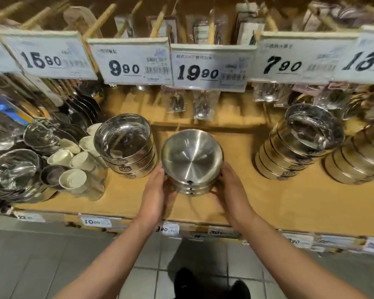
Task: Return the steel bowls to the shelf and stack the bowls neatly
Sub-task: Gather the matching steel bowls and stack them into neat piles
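A finished stack of bowls (125, 147) is seen at left. The nested steel bowls (191, 160) are clasped between the left hand (158, 188) and right hand (231, 186) over the shelf (268, 201); lowering and squaring seem called for next.

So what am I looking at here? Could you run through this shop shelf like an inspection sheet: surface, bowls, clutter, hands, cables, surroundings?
Surface: tan wooden shelf, bare patches in the middle and front.
Job's things: held stack of steel bowls at the shelf centre; left bowl stack and right bowl stack stand tilted on the shelf.
Clutter: cream cups lying jumbled at the left, beside loose steel dishes.
Grippers: left hand and right hand clasp the held stack from either side.
Cables: nothing seen.
Surroundings: hanging price tags, packaged utensils behind them, grey tiled floor below.
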